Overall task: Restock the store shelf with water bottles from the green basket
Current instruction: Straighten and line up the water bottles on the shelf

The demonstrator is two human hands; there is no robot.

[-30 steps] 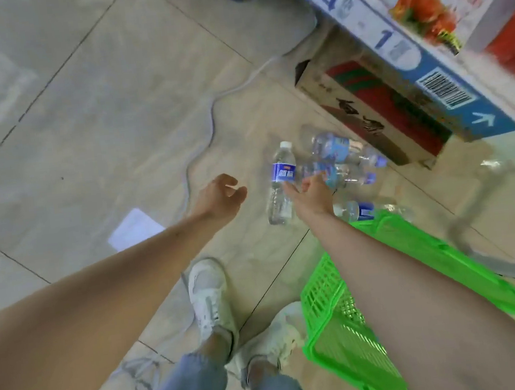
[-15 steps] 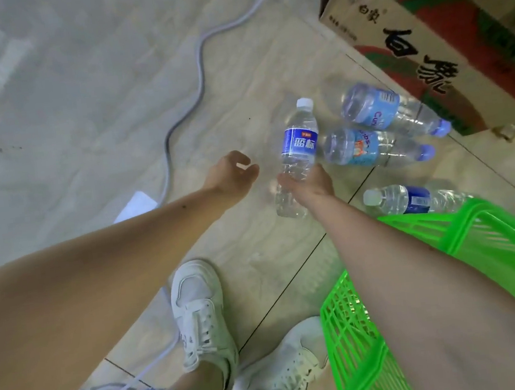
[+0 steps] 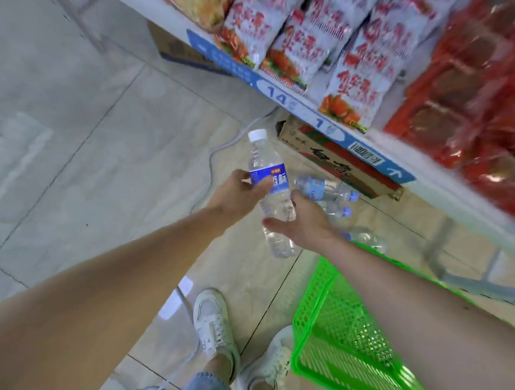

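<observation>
1. A clear water bottle (image 3: 271, 193) with a white cap and a blue label is held upright in the air, above the floor (image 3: 94, 167) and in front of the store shelf (image 3: 335, 129); its base hangs over the tiles just beyond the green basket (image 3: 338, 338).
2. The left hand (image 3: 237, 195) grips the bottle at the label, its thumb lying across the front of the label and its fingers curled behind; the right hand (image 3: 303, 221) holds the lower body of the bottle, thumb stretched across the front and fingers wrapped round the far side.
3. Behind the right hand, more water bottles (image 3: 325, 187) lie on their sides on the floor, close together and just in front of a cardboard box (image 3: 335, 161) with red and green print that sits under the shelf.
4. The basket stands on the floor at the person's right, partly hidden by the right forearm; what it holds cannot be told.
5. The shelf edge carries a blue price strip; above it stand white and red snack packets (image 3: 359, 57) and, further right, blurred red packets (image 3: 477, 92).
6. A pale cable (image 3: 214, 155) snakes across the floor towards the shelf; two white shoes (image 3: 214, 326) and blue jean hems show at the bottom.
</observation>
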